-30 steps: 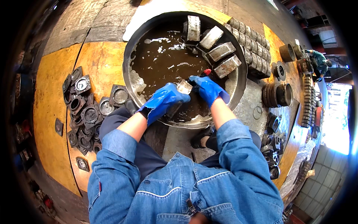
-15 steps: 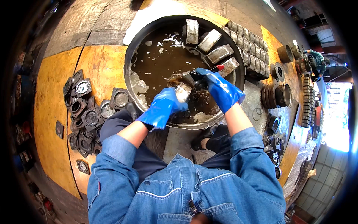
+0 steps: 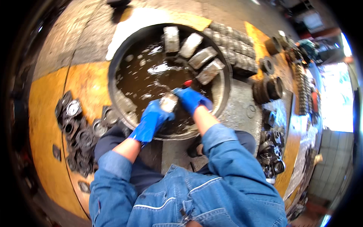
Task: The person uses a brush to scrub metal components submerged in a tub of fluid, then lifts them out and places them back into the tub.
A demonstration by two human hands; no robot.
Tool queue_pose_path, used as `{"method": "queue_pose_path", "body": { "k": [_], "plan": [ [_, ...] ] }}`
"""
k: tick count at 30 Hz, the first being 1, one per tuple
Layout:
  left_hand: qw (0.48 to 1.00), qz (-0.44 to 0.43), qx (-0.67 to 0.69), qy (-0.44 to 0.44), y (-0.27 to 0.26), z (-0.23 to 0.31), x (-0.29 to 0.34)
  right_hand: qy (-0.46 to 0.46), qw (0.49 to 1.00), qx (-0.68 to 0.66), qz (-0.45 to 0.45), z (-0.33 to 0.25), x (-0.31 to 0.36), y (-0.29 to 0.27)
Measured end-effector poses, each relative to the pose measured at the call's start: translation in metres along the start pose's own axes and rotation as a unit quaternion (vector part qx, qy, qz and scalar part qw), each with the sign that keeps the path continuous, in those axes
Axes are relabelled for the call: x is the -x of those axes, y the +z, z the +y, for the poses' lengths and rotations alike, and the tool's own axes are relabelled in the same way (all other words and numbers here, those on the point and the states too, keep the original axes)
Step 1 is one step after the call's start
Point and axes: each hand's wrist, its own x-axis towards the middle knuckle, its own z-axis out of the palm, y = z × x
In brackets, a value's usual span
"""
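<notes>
From the head view we look down at our two hands in blue gloves, working over a wide round basin (image 3: 112, 81) of brown water (image 3: 132, 85). Our left hand (image 3: 154, 115) is closed around a pale metal block (image 3: 168, 102), which we hold above the near part of the basin, tilted, between both hands. Our right hand (image 3: 192, 100) is curled around a red-ended tool (image 3: 187, 83); the red end sticks out past the glove on the far side, and we cannot tell whether the other end touches the block. Light glints off the water, and patches of pale foam (image 3: 124, 101) lie along the basin's left side.

Four more metal blocks (image 3: 203, 57) sit fanned out inside the basin's upper-right edge. Just beyond that edge we see rows of stacked round parts (image 3: 236, 51), and further right some rusty cylinders (image 3: 269, 90). Two thin rings (image 3: 250, 111) lie on the grey sheet (image 3: 236, 117) to our right. A heap of dark square fittings (image 3: 81, 142) rests on the yellow boards (image 3: 45, 117) at our left, and another heap of fittings (image 3: 272, 151) lies at our right.
</notes>
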Motion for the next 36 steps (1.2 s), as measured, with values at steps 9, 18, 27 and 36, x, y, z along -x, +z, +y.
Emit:
{"method": "queue_pose_path", "body": {
  "k": [9, 18, 27, 36],
  "plan": [
    [0.973, 0.083, -0.082, 0.202, 0.033, -0.057, -0.057, 0.143, 0.982, -0.025, 0.124, -0.029, 0.032, -0.017],
    [0.933, 0.062, 0.087, 0.345, -0.016, -0.049, -0.026, -0.03, 0.944, -0.315, 0.09, -0.057, 0.092, -0.045],
    [0.954, 0.07, 0.272, 0.107, -0.047, -0.062, -0.03, -0.061, 0.97, -0.235, 0.021, -0.092, 0.014, 0.015],
    [0.967, 0.065, 0.245, 0.004, -0.062, -0.025, 0.008, -0.021, 0.977, -0.18, 0.112, -0.095, 0.076, -0.013]
  ]
}}
